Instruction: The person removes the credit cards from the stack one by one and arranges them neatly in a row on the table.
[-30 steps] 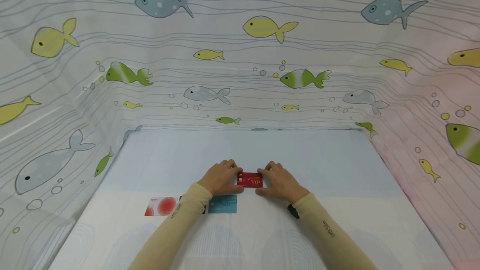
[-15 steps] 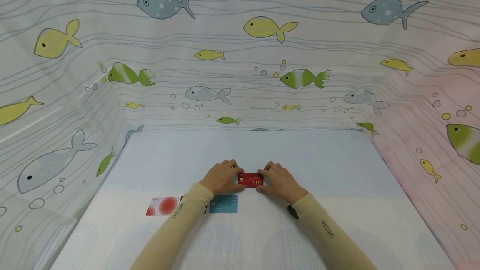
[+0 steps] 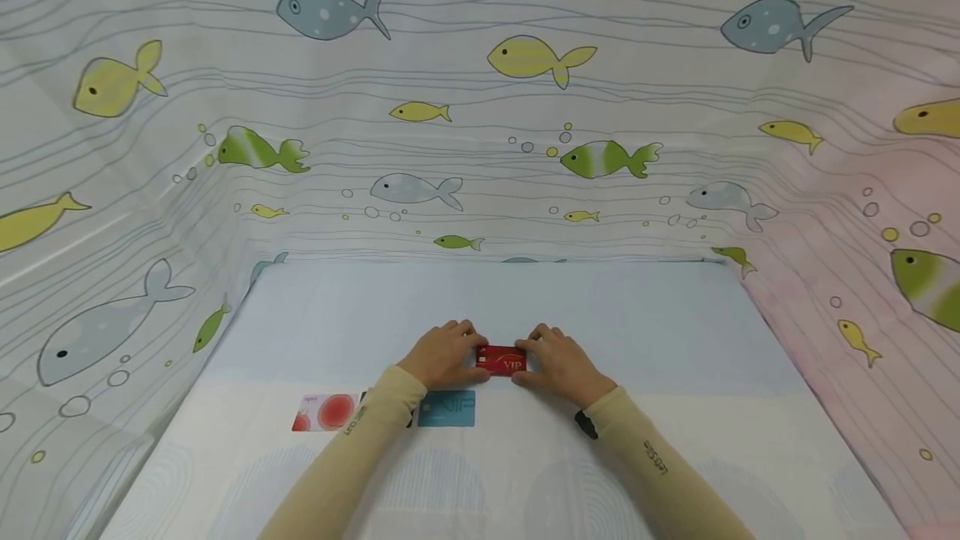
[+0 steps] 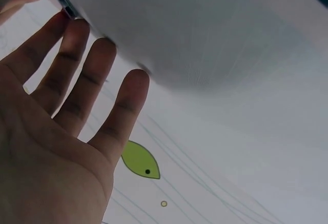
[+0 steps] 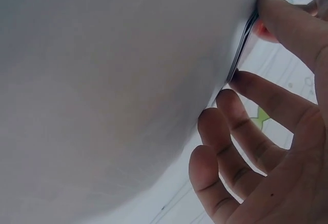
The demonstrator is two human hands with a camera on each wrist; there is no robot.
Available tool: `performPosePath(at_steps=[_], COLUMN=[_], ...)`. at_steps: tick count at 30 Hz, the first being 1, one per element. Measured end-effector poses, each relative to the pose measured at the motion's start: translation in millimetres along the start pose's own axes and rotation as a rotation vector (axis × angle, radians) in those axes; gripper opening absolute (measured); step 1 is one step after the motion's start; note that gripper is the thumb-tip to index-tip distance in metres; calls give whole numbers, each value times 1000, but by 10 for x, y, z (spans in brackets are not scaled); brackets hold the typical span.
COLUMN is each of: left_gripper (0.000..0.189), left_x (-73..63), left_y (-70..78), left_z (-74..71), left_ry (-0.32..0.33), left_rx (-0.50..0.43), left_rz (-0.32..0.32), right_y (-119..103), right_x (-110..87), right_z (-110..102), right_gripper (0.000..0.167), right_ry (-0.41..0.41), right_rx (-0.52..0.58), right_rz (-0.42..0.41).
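A red card marked VIP (image 3: 501,360) lies flat near the middle of the table, on top of a thin stack whose layered edge (image 5: 243,44) shows in the right wrist view. My left hand (image 3: 444,357) grips its left end, index finger at the far corner and thumb at the near one. The right hand (image 3: 562,367) mirrors this at the right end. In the left wrist view, the other fingers of the left hand (image 4: 66,111) are spread with tips at the table surface. Fingertips of the right hand (image 5: 277,142) also rest along the table.
Left of the hands, a white card with red circles (image 3: 322,412) and a teal card (image 3: 453,409) lie in a row. A dark card between them is mostly hidden by the left sleeve (image 3: 352,448). Fish-printed cloth walls (image 3: 480,132) enclose the table's back and sides.
Over the last second both hands have kept their hold at the red card's ends, almost still. The whole view has shifted very slightly; the other cards lie as before.
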State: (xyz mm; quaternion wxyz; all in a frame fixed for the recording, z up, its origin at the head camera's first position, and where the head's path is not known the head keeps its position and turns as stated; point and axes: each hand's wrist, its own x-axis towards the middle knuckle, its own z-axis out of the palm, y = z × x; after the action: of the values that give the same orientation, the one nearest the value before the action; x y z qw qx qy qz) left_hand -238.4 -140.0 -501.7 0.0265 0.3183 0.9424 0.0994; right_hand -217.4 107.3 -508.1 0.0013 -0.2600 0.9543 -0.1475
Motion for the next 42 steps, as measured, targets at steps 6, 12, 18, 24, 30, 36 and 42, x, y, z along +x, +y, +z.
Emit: performPosePath(at_steps=[6,12,18,24,30,36,42], left_gripper=[53,54,54,57,58,59,59], left_x=[-4,-12,-32,-31,-15,-38,-64], left_y=[-4,-14,6,10,14,11,28], left_z=[1,2,-11,-23,-39,-52,-75], left_ry=[-9,-1,-9,5,31,41,55], left_rx=[-3,4,-21,-4,21,27,31], left_rz=[1,6,-1,15,43,59,88], right_y=[10,23,21,7,-6,-35,-49], right_x=[-5,-6,-13,-19,-34,-51,-88], right_z=[11,0,-16,-93,-132,-158,-211], right_gripper=[56,55,56,56,57,59,58], right_ry=[-5,-10,-24,-12,-19,-29,8], right_rx=[20,34,48,65,67,40,32], right_rz=[1,5,28,45,41,30,1])
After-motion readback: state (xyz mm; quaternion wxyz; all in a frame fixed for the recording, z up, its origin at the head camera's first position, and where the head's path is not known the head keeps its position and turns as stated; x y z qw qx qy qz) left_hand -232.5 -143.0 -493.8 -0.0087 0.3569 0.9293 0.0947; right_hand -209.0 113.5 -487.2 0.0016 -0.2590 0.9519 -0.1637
